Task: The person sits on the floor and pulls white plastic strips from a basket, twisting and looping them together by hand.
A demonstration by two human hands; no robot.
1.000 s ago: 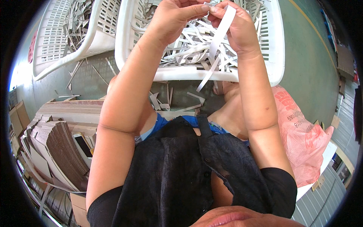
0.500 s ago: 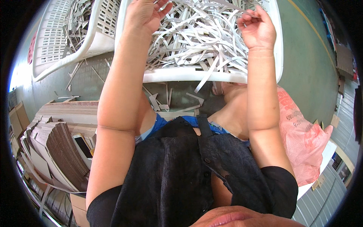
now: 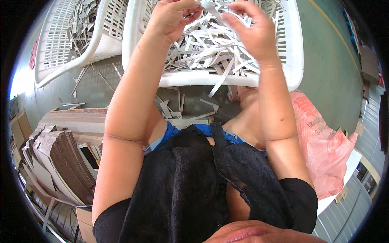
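Observation:
My left hand (image 3: 175,18) is over the white basket (image 3: 202,81), its fingers closed on one end of a pale paper strip (image 3: 211,9) at the top edge of the picture. The strip bends down from those fingers toward my right thumb. Across from it, my right hand (image 3: 256,32) has thumb and forefinger apart, close beside the strip. Below both hands, a tangled heap of white paper strips (image 3: 206,52) fills much of the basket. One strip (image 3: 222,81) hangs over the near rim.
Another slatted white basket (image 3: 54,60) with grey scraps stands at the left. Stacked cardboard pieces (image 3: 60,162) and a phone (image 3: 88,156) lie beside me on the left. A pink plastic bag (image 3: 320,150) is at my right. Loose scraps (image 3: 208,106) litter the green floor.
My hands have come closer together, the right moving left and slightly down. The strip, stretched between them before, is now bent, and my right fingers have spread.

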